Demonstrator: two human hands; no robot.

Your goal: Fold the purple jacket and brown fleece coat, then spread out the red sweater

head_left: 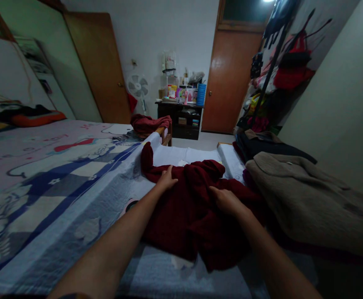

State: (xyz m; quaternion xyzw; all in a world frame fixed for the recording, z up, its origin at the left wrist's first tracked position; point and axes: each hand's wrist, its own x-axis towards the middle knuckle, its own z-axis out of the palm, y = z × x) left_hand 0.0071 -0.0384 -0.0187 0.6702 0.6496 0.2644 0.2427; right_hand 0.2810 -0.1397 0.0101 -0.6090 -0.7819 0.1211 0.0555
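A dark red garment (181, 216) lies spread and rumpled over the light blue bedding, one sleeve sticking up at its far left. My left hand (168, 179) is at the garment's upper left, fingers closed on its cloth. On the right side, my right hand (225, 199) pinches a fold of the same garment. Both forearms reach in from the bottom of the view.
To the right lie a grey-brown coat (305, 199) and dark folded clothes (271, 145). A patterned blanket (59, 178) covers the bed at left. Reddish cloth (150, 124) hangs over a wooden bed end. Beyond stand a black cabinet (178, 128) and a fan (137, 86).
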